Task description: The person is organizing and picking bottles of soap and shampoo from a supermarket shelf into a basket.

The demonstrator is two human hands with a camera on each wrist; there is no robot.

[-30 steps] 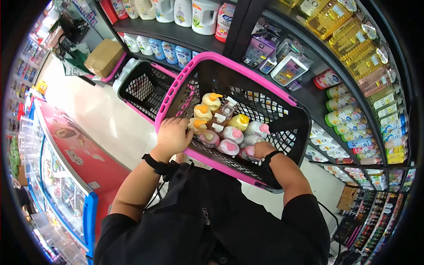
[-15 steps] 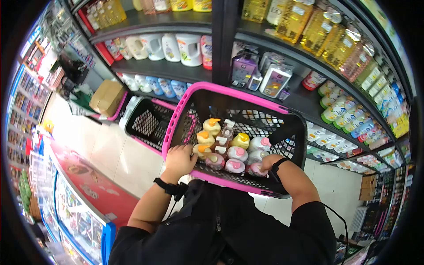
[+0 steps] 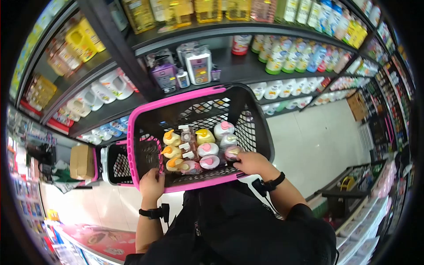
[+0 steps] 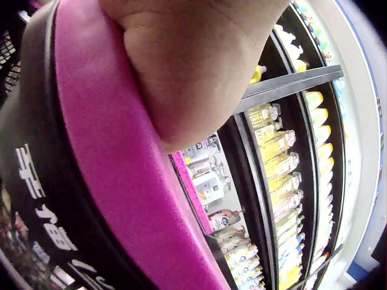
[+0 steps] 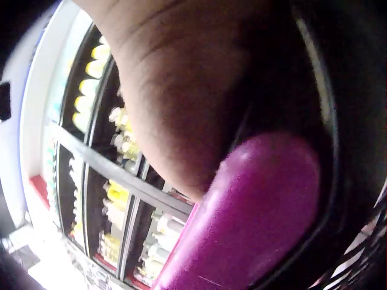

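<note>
A black mesh basket with a pink rim holds several pump bottles, standing close together. Orange-topped bottles are on the left, clear brown ones with white pumps in the middle, pink-topped ones further right. My left hand grips the near-left rim, its palm against the pink band in the left wrist view. The right hand grips the near rim at the right, beside a pink bottle; its palm meets the pink edge. Its fingertips are hidden in the right wrist view.
Shelves of bottles run beyond the basket, close to its far rim. Another black basket and a cardboard box stand to the left. Tiled floor shows at the right, a red freezer at lower left, a goods rack at lower right.
The view has swung to the right along the shelves, and the basket now appears further left in it. My right hand has shifted from above a pink bottle onto the near rim.
</note>
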